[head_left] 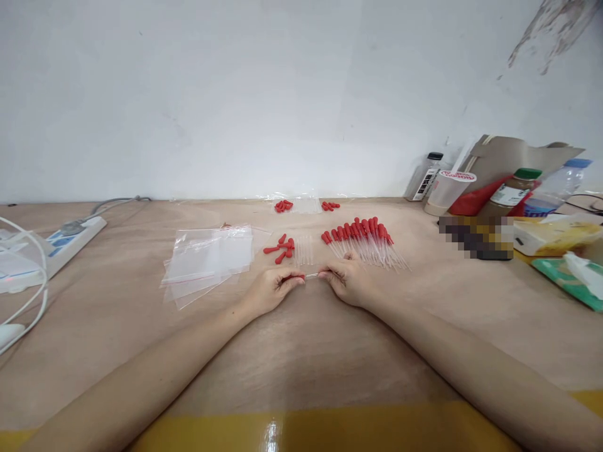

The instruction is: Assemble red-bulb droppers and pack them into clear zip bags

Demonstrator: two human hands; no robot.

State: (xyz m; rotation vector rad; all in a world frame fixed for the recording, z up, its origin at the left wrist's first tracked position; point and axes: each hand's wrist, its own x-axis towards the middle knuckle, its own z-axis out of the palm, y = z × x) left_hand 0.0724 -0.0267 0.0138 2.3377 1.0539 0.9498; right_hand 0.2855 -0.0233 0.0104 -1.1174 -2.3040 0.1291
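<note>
My left hand (276, 289) is closed on a red rubber bulb (298, 277). My right hand (346, 279) pinches a thin clear glass tube (311, 276), whose other end meets the bulb between the two hands. Just beyond my left hand lie several loose red bulbs (282, 248), with a row of clear glass tubes (304, 250) beside them. Past my right hand a fan of droppers with red bulbs (360, 232) rests on the table; their glass stems point toward me and to the right.
Clear zip bags (211, 254) lie stacked on the left. More bulbs (283, 206) and tubes lie near the wall. A power strip (70, 245) with white cables is at far left. Bottles (513, 191), a cup (447, 191) and a green tissue pack (560, 282) stand or lie right.
</note>
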